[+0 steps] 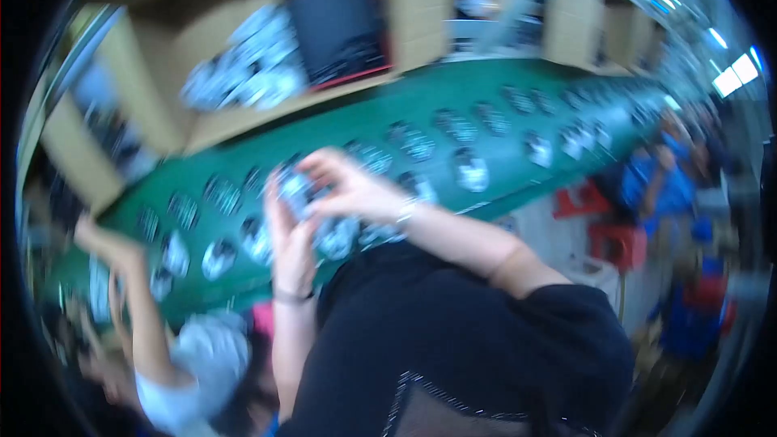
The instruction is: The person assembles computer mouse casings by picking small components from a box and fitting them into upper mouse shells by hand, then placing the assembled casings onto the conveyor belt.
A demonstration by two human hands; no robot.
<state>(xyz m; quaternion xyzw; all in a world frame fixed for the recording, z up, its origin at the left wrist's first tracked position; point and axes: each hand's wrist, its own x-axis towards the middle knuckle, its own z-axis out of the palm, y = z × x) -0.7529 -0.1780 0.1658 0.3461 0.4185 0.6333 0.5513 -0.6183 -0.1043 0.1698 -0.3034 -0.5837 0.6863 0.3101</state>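
In front of me, above the green belt [441, 73], both my hands are closed on one small shiny silvery piece [295, 188]. My left hand [290, 247] grips it from the left and below, with the fingers upright along its side. From the right, the thumb and bent fingers of my right hand [344, 186] hold the same piece. Motion blur hides its exact kind; it looks pale and glossy, perhaps in clear plastic. Below and beside my hands lie similar pieces, such as a glossy round one [219, 259] and a dark-and-clear one [411, 140].
Open cardboard boxes stand beyond the belt; one holds a heap of clear-wrapped pieces [251, 65] and a dark panel [336, 24]. A co-worker's arm [150, 316] reaches over the belt at left. People in blue [647, 182] and red stools [617, 244] are at right.
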